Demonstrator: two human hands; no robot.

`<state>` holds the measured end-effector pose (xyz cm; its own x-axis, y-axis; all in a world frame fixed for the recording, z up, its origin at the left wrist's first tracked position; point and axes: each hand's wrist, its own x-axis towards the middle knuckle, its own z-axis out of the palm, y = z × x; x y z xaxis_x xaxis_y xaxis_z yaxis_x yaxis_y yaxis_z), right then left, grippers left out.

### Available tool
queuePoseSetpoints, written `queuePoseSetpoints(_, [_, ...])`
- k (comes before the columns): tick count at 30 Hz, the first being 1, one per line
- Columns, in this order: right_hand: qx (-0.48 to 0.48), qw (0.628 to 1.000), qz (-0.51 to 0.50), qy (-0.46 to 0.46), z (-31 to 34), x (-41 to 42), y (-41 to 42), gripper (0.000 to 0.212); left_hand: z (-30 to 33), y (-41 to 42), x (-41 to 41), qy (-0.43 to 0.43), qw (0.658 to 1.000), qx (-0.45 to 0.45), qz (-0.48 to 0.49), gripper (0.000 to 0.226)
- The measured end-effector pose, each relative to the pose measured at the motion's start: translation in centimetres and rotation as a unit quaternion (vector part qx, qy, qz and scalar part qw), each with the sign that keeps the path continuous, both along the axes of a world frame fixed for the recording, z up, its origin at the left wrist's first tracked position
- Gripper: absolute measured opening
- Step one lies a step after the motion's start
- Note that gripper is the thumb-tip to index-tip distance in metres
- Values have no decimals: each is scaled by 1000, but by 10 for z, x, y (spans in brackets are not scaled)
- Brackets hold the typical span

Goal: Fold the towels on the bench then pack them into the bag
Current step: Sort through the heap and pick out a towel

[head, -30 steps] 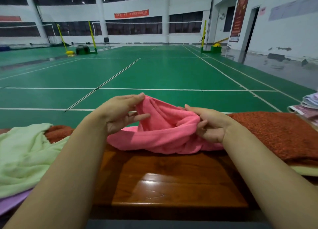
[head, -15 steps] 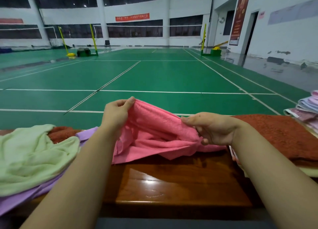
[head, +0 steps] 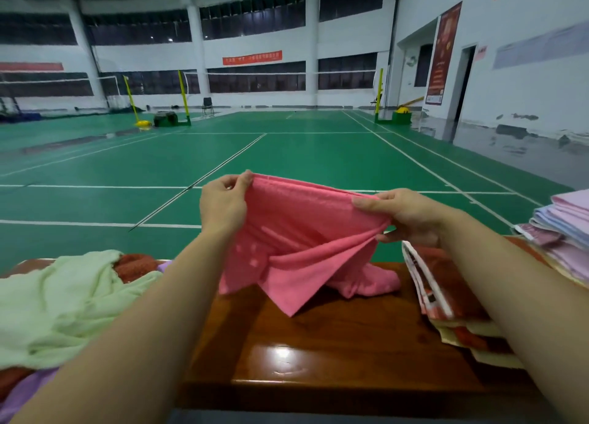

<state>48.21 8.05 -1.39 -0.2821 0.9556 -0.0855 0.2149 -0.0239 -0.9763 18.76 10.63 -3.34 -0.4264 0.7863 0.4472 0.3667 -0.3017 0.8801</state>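
Above the bench [head: 334, 353], both hands' grips pinch the pink towel's [head: 302, 232] top edge.

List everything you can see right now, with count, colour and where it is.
pink towel: one, pink, held up over the bench, lower end on it
green towel: one, pale green, heaped at left
rust towel: one, rust red, behind the green one
purple towel: one, lilac, beneath the green heap
folded stack: one, pastel, far right
bag: one, red and cream, flat at right
bench: one, brown wood
left hand: pinches the towel's top edge
right hand: grips the same edge
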Motion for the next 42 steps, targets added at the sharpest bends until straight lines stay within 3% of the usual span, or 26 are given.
queuePoseSetpoints(5, [66, 995, -19, -75, 33, -4, 3, 74, 43, -6, -21, 20, 999, 23, 20, 30])
queuePoseSetpoints(7, [86, 992, -36, -87, 38, -2, 0, 79, 54, -11, -28, 33, 999, 23, 31, 33])
queuePoseSetpoints(13, [113, 985, -96, -90, 51, 27, -10, 48, 70, -23, -60, 49, 997, 11, 57, 39])
queuePoseSetpoints(16, [173, 961, -118, -182, 66, 37, -15, 38, 75, -32, -66, 80, 995, 25, 57, 37])
queuePoseSetpoints(20, [287, 896, -140, -308, 81, 36, -25, 30, 86, -42, -61, 89, 993, 45, 58, 35])
queuePoseSetpoints(24, [259, 923, -156, -237, 83, 35, -37, 24, 91, -50, -58, 105, 992, 41, 62, 34])
queuePoseSetpoints(27, [176, 966, -180, -52, 80, 33, -40, 32, 89, -55, -55, 128, 989, 45, 53, 35])
queuePoseSetpoints(29, [124, 971, -191, 71, 78, 29, -43, 37, 87, -59, -53, 143, 987, 46, 56, 37])
queuePoseSetpoints(31, [116, 964, -206, 126, 77, 25, -43, 33, 84, -64, -51, 154, 986, 44, 54, 38])
queuePoseSetpoints(33, [161, 954, -241, 76, 76, 24, -42, 32, 78, -67, -52, 157, 986, 23, 49, 39])
queuePoseSetpoints(34, [208, 940, -271, -6, 76, 26, -41, 37, 74, -69, -54, 155, 987, 7, 51, 43])
queuePoseSetpoints(36, [299, 884, -311, -180, 75, 28, -43, 46, 65, -72, -59, 159, 985, -22, 61, 53])
queuePoseSetpoints(37, [330, 861, -316, -223, 74, 29, -43, 47, 60, -73, -61, 165, 984, -34, 64, 55])
queuePoseSetpoints(42, [395, 791, -347, -314, 69, 32, -45, 49, 40, -81, -70, 197, 975, -62, 87, 56])
